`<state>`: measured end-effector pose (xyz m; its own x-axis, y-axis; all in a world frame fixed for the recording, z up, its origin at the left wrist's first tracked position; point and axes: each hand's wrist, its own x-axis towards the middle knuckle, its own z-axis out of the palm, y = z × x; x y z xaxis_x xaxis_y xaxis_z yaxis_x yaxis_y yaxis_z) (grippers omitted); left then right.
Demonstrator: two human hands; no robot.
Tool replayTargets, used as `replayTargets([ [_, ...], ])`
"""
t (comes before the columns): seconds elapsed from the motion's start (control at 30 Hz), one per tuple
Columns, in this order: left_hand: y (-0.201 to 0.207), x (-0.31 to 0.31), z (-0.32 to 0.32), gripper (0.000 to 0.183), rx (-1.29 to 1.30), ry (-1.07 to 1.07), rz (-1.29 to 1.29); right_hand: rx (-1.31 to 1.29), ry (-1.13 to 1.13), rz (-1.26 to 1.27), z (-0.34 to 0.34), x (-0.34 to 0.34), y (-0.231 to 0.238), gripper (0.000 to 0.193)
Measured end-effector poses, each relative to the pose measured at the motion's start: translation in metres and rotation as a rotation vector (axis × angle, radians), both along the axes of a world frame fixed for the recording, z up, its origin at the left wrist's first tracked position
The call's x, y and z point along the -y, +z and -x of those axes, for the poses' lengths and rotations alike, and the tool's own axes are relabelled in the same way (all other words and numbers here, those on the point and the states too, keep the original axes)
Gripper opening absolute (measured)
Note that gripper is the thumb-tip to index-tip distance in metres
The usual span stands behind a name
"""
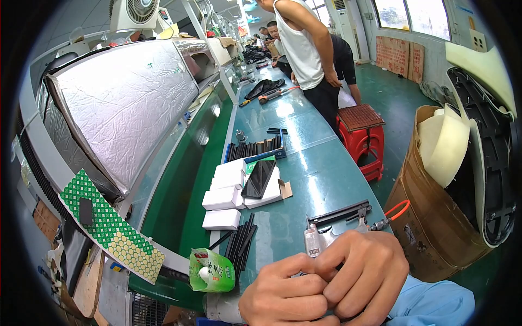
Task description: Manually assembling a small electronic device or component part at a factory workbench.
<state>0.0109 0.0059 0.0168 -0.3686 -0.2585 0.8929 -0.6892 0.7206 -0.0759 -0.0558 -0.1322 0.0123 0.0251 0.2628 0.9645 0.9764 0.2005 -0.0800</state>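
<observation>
Both hands meet low in the picture, over the near end of the green worktable [304,163]. My left hand [285,293] is closed, its curled fingers against those of my right hand [365,271], which is closed as well. Whatever lies between the fingertips is hidden. Just beyond the knuckles rests an air staple gun [338,217] with an orange hose [399,209]. To the left of the hands lies a loose bundle of thin black strips [239,242], beside an open green packet [213,270] with something white in it.
White boxes [223,198] carry a dark phone [258,179]; behind them a blue tray [253,151] holds several black strips. Farther along stands a person in a white top [302,43], near a red stool [361,141]. A large cardboard box [429,217] with foam stands at right.
</observation>
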Motion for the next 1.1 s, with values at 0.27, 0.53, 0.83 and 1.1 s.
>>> replayTargets([
  [0.27, -0.001, 0.002, 0.003, 0.007, -0.025, 0.016, 0.036, -0.002, -0.009, -0.018, 0.003, -0.001, -0.005, 0.03],
  [0.53, 0.002, 0.004, 0.003, 0.009, 0.001, 0.002, 0.017, 0.065, 0.023, 0.007, -0.003, 0.001, 0.008, 0.031],
  [0.83, -0.002, 0.004, 0.002, 0.01, -0.015, 0.0, 0.034, 0.066, 0.046, 0.012, -0.001, 0.001, 0.011, 0.031],
  [1.1, 0.001, 0.002, 0.001, 0.011, -0.007, 0.004, 0.02, -0.008, -0.025, -0.013, 0.003, 0.001, 0.002, 0.029],
])
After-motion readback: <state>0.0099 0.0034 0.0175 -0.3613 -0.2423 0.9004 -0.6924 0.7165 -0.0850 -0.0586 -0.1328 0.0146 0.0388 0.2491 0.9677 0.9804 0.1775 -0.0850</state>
